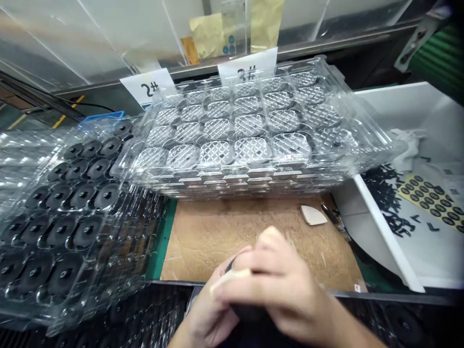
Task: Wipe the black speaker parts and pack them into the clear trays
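Observation:
Both of my hands meet low in the middle of the head view, in front of the brown cardboard (235, 232). My left hand (213, 304) is curled around a dark part (248, 311), mostly hidden between the palms. Over its top lie the bent fingers of my right hand (271, 280), blurred by motion. Beyond the cardboard, a stack of clear plastic trays (235, 130) shows no dark parts in its top pockets. On the left, another clear tray (78, 208) holds several round black parts.
A white bin (384, 232) at right holds small black pieces (387, 198) and a yellow sticker sheet (431, 198). A pale rounded piece (312, 215) and a dark pen-like tool (335, 220) lie on the cardboard. Paper signs (148, 87) stand behind the trays.

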`<state>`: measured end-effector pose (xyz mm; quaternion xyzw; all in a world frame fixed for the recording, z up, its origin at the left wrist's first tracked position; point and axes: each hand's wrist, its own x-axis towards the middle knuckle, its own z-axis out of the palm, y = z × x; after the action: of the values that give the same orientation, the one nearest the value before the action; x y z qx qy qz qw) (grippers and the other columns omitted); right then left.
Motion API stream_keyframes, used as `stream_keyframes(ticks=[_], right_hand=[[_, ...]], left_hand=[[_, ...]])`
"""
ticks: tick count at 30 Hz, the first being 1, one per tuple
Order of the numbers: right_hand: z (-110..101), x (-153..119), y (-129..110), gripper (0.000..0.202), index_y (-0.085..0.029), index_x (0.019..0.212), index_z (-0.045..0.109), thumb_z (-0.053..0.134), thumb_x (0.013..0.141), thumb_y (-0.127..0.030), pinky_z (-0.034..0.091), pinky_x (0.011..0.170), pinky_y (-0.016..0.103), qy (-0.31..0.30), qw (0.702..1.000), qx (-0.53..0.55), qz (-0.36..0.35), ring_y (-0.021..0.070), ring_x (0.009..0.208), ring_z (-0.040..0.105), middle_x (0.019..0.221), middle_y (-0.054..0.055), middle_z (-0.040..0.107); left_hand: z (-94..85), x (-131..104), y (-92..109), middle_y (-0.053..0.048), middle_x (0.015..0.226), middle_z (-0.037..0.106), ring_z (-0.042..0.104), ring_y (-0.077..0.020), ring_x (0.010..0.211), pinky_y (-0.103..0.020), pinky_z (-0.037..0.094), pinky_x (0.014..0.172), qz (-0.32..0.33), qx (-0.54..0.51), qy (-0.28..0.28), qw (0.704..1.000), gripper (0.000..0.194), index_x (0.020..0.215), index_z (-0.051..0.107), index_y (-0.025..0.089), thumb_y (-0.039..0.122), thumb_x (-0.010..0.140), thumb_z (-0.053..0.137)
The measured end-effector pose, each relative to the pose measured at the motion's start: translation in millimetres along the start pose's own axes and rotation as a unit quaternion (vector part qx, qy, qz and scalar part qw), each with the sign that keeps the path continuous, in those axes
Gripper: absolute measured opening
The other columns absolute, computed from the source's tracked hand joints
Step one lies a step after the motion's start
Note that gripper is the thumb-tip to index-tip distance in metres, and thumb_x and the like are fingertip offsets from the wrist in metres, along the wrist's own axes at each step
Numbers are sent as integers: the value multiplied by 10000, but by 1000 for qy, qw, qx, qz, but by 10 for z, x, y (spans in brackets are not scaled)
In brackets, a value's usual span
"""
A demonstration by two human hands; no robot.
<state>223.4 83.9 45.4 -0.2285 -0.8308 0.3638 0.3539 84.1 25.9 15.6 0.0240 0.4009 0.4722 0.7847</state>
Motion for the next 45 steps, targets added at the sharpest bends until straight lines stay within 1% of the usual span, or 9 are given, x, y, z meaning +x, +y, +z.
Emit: stream_keyframes(ticks=[4,9,20,22,24,26,28,37,45], right_hand=[[-126,-195,493,238,-242,1043,622,445,899,-179,432,744,277,101,972,2,214,140,835,569,933,11,652],[127,-674,1037,256,-221,1012,669,479,849,-169,484,786,344,31,959,-20,281,187,884,594,988,63,619],[348,-999,529,267,-208,998,648,402,896,-195,527,756,311,66,961,-15,267,177,844,627,901,62,657],[395,-988,439,251,-206,1010,646,426,889,-206,529,754,300,83,959,-20,270,180,847,633,906,61,661],[456,-977,339,241,-204,1036,632,444,886,-214,530,745,287,106,955,-29,275,183,868,632,940,64,658],[507,-964,221,228,-205,1054,615,465,884,-219,529,720,271,140,948,-36,285,182,871,629,969,66,651],[532,-948,87,206,-213,1052,604,502,872,-218,520,689,251,176,940,-22,291,170,843,625,961,59,641],[536,-626,-430,172,-223,980,651,614,812,-239,465,661,252,-7,941,189,280,130,712,570,777,17,615],[696,-312,-634,172,-188,834,719,736,674,-127,448,629,152,-175,820,431,333,69,673,593,730,-9,662]], left_hand=[[-8,36,-53,-48,1021,690,647,-229,906,-276,474,798,-30,-53,-70,996,459,1036,652,244,278,595,775],[17,69,-95,-37,1087,663,620,-252,992,-321,478,853,-43,-108,-148,982,368,1031,653,268,261,670,720],[-127,-128,-131,-57,1162,563,628,-273,950,-370,517,764,72,64,-175,980,554,1280,399,388,495,755,539],[-187,-203,-119,-51,1199,523,563,-272,1051,-431,443,890,216,268,-144,928,733,1332,229,462,340,737,639],[-251,-274,-93,-50,1212,505,490,-257,1136,-449,348,982,340,463,-105,811,948,1344,58,494,155,709,676],[-312,-336,-62,-62,1210,503,475,-245,1149,-447,336,987,388,570,-86,719,1062,1332,-78,486,75,697,666],[-367,-390,-39,-80,1212,502,487,-238,1136,-435,351,975,393,600,-81,692,1090,1325,-139,457,81,696,667],[-680,-729,-66,-111,1184,540,514,-242,1100,-344,369,955,401,548,-62,731,1077,1392,-65,287,89,658,698],[-889,-1059,-10,-50,1058,611,562,-214,993,-337,332,972,280,465,-129,830,1136,1400,-21,265,295,587,773]])
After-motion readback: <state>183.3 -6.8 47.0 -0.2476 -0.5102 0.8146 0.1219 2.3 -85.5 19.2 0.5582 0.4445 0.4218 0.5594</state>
